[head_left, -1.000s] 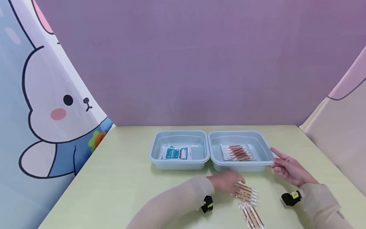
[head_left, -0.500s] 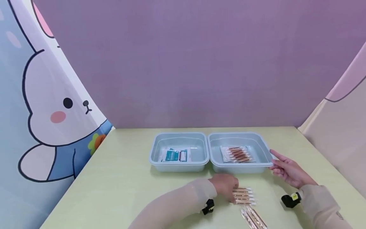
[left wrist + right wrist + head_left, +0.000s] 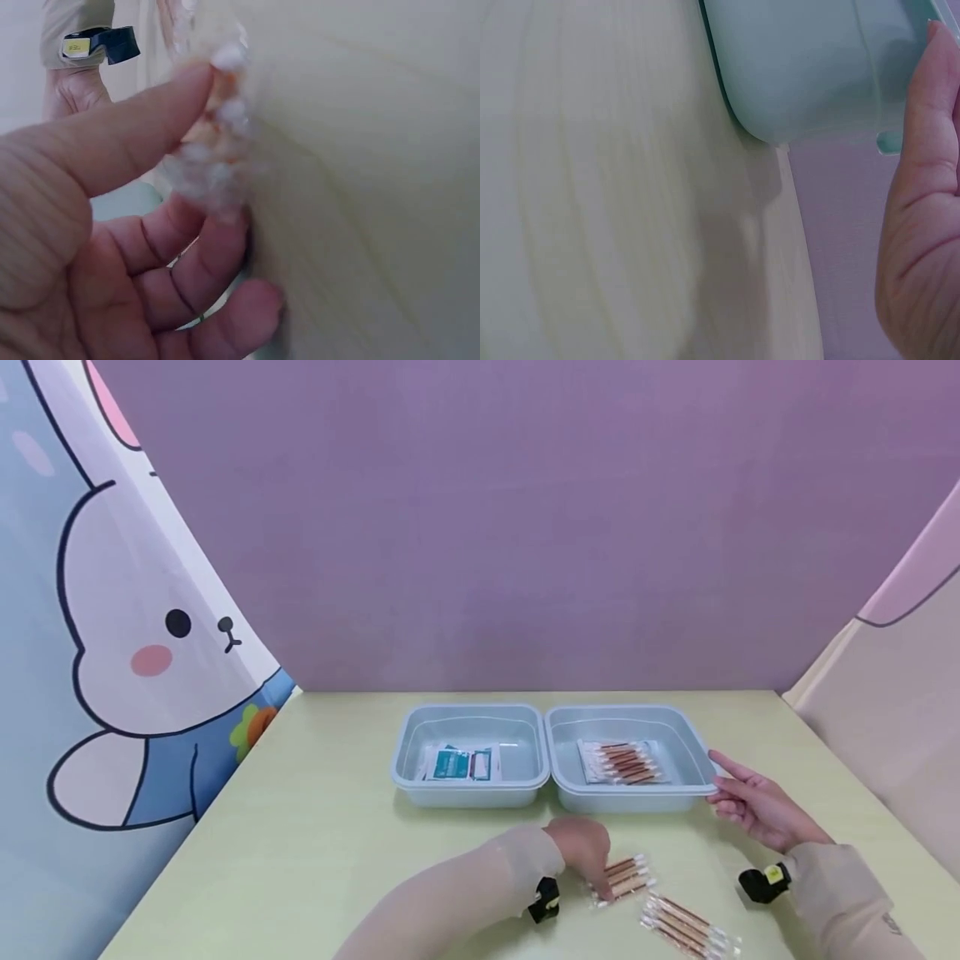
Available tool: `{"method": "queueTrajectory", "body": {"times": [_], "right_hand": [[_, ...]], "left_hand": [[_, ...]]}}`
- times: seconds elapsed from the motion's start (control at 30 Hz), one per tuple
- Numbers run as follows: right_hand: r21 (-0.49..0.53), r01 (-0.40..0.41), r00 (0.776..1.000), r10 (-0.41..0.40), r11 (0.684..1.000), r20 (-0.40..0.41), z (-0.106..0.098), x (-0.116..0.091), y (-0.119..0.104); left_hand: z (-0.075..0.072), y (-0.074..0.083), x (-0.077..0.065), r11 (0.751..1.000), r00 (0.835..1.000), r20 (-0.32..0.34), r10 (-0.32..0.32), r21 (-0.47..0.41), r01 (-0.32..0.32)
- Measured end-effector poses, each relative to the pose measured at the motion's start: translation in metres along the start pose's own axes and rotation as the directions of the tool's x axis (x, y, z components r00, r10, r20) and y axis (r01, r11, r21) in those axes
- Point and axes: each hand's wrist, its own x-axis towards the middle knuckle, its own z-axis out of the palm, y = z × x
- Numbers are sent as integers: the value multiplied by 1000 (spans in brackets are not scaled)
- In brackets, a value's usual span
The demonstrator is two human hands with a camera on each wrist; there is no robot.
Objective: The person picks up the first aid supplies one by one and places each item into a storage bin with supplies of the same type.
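In front of the two tubs my left hand (image 3: 587, 852) pinches the end of a clear pack of cotton swabs (image 3: 627, 878). Up close in the left wrist view, the thumb lies over the white swab tips (image 3: 225, 112), which are blurred. A second swab pack (image 3: 686, 927) lies on the table to the right. At the right-hand pale blue tub (image 3: 630, 799), my right hand (image 3: 761, 810) grips the near right corner of the rim. Inside that tub lie more packed swabs (image 3: 628, 763). The right wrist view shows the right thumb (image 3: 934, 97) against the tub's side.
A matching tub (image 3: 468, 795) stands directly to the left, with teal and white sachets (image 3: 453, 764) in it. Both tubs sit on a pale yellow-green table (image 3: 300, 827). A purple panel (image 3: 525, 527) rises behind the table, and a rabbit-print cloth (image 3: 142, 610) hangs at the left.
My left hand has drawn the swab pack slightly left and towards me, turning it. The other pack has swung round and shifted right. My right hand has stayed at the tub.
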Motion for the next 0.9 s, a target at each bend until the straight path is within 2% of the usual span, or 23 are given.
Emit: {"method": "queueTrajectory", "body": {"times": [0.1,0.23,0.27,0.4,0.5,0.63,0.77,0.83,0.9], "right_hand": [[-1,8,1000,-8,1000,-2,1,0,-1],[2,12,1000,-12,1000,1,1,0,0],[-3,14,1000,-14,1000,-1,2,-1,1],[-44,24,999,-26,999,-26,4,-1,4],[-76,25,998,-29,997,-50,5,0,7],[-82,31,997,-36,996,-62,5,-2,6],[-81,32,997,-37,996,-64,5,-3,5],[-79,31,997,-36,996,-62,5,-2,5],[-72,35,998,-38,997,-51,5,-1,5]], "left_hand": [[-1,-2,-2,998,999,37,22,-54,-20],[1,-6,-8,988,997,76,15,-152,-3],[2,-7,-10,985,997,75,11,-170,2],[4,-14,-18,989,999,26,26,-145,-22],[5,-20,-22,978,999,11,48,-203,-45],[4,-26,-25,935,993,-2,114,-338,-108],[6,-30,-26,896,987,-55,153,-413,-161],[7,-31,-27,850,985,-96,144,-497,-173],[8,-32,-29,785,980,-148,130,-589,-193]]}}
